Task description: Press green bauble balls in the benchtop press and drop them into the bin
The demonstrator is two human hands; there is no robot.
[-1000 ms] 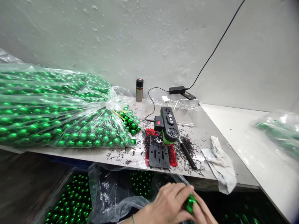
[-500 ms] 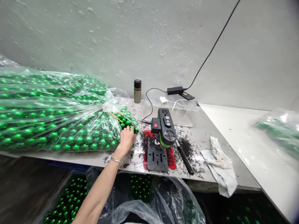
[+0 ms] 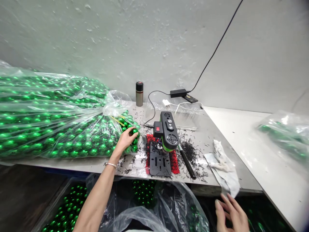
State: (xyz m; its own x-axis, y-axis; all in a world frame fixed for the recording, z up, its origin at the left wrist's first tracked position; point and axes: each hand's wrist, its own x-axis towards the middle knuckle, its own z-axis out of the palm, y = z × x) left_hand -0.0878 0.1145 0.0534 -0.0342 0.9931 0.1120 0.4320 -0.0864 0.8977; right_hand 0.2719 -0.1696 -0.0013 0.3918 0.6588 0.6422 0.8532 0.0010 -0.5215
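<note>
Thumb and forefinger of my left hand (image 3: 126,139) close round a shiny green ball (image 3: 135,130) at the mouth of a big clear plastic bag (image 3: 60,111) full of such balls. More loose balls lie against these fingers. My right hand (image 3: 232,215) is at the lower right, fingers apart and holding nothing, just below the hanging end of a white cloth (image 3: 224,169). Between the hands stands a small black machine (image 3: 169,132) with a red switch, over a slotted black plate (image 3: 160,162) on a red mat (image 3: 174,162).
Black scraps (image 3: 188,151) litter the table round a black-handled tool (image 3: 187,164). A bottle (image 3: 139,94), a power adapter (image 3: 178,93) and a white charger (image 3: 166,102) stand towards the wall. Below the table edge are plastic-lined containers of green balls (image 3: 145,193). Another bag (image 3: 285,132) lies at right.
My left hand has shifted slightly left and turned, its thumb and forefinger now round a ball. My right hand has come into view at the lower right.
</note>
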